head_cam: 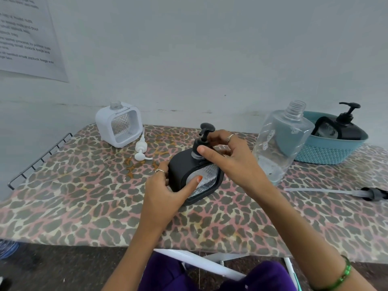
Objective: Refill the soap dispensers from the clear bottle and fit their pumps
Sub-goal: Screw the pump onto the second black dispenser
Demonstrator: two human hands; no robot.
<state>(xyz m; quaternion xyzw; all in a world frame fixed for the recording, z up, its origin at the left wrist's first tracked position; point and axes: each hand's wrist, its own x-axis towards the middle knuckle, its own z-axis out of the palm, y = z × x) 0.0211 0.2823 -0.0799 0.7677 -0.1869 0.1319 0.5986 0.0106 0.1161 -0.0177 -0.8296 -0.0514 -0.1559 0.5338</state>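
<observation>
At the middle of the leopard-print cloth-covered table (84,206), a squat black soap dispenser with a clear ribbed window (195,179) stands slightly tilted. The left hand (168,192) grips its near side, thumb pressed on the window. The right hand (226,156) curls its fingers round the collar of the black pump (204,135) seated in the neck. Just to the right stands the tall clear plastic bottle (281,141), uncapped, with little liquid at its bottom. A white square dispenser (119,124) sits open-necked at the back left, its white pump (141,149) lying beside it. A teal woven basket (329,152) holds another black dispenser (344,127). A black pump with a long tube (346,192) lies at the right edge.
</observation>
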